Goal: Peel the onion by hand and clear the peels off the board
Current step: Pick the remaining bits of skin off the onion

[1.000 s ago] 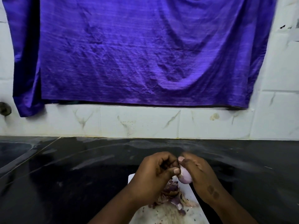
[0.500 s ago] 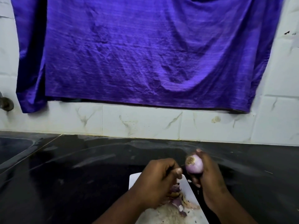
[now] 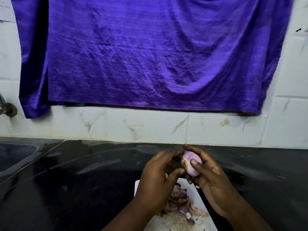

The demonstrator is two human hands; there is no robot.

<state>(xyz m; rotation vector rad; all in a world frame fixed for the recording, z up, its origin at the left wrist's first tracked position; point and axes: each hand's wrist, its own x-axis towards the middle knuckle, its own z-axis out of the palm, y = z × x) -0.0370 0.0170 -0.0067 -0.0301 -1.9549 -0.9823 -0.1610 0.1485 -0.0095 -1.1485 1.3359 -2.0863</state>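
A small pale-purple onion [image 3: 191, 164] with a brown root end is held above the board. My right hand [image 3: 210, 179] grips it, thumb on its front and fingers curled behind. My left hand [image 3: 158, 179] has its thumb and fingertips pinching at the root end of the onion. Below the hands lies a white cutting board [image 3: 200, 220] on the black counter. A pile of purple and brown peels [image 3: 181, 204] lies on the board, partly hidden by my left wrist.
The black stone counter [image 3: 83, 180] stretches left and right of the board. A sink basin [image 3: 15, 157] sits at the far left under a tap [image 3: 6, 107]. A purple cloth [image 3: 150, 55] hangs on the white tiled wall behind.
My right hand has turned the onion and raised it. My left hand came up from the board and now pinches at the onion's root end.
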